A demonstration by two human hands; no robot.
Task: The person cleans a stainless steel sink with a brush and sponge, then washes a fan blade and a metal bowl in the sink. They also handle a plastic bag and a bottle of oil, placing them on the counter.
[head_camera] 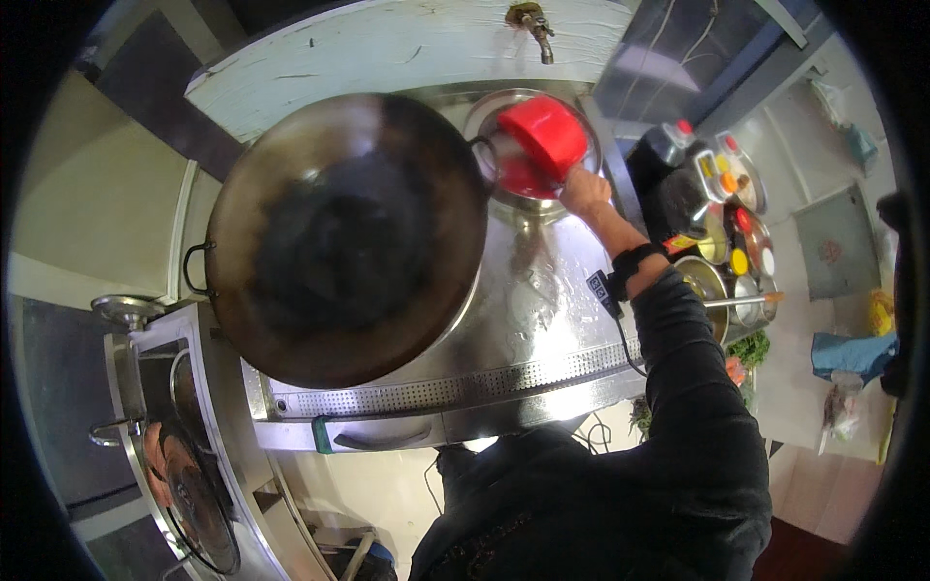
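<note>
My right hand point(585, 190) grips a red plastic dipper point(546, 134) by its handle end. The dipper is tilted over a round metal basin point(476, 109) at the back of the steel stove top point(523, 290). A red patch shows in the basin below the dipper; I cannot tell whether it is a reflection. To the left of the basin sits a large, dark wok point(349, 240) with two loop handles, its right handle overlapping the basin's edge. The wok looks bare inside. My left hand is out of view.
A tap point(538, 33) juts from the wall behind. Dark sauce bottles point(679, 196), jars and a metal pot point(701, 276) with a long-handled utensil crowd the right side. A perforated drain strip point(450, 385) runs along the front edge. At lower left lies a glass lid point(192, 501).
</note>
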